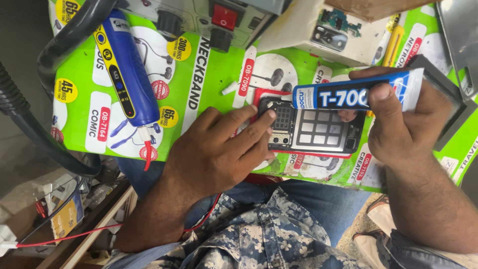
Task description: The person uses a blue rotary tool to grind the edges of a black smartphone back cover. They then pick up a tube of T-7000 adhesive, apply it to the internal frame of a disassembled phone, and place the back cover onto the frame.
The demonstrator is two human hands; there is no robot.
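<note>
An opened phone body (308, 130) with a red frame lies on the green printed work surface (209, 79), its dark inner side facing up. My left hand (219, 147) rests flat on its left end, fingers pressing it down. My right hand (398, 122) grips a blue and white glue tube (348, 94) lying crosswise over the phone's upper edge, with the tube's tip pointing left near the phone's top left corner.
A blue pen-shaped tool (124, 69) with a red wire lies at the left. A grey box with a red switch and knobs (209, 20) stands at the back, next to a white tray with small parts (328, 30). Black hoses (30, 99) run along the left edge.
</note>
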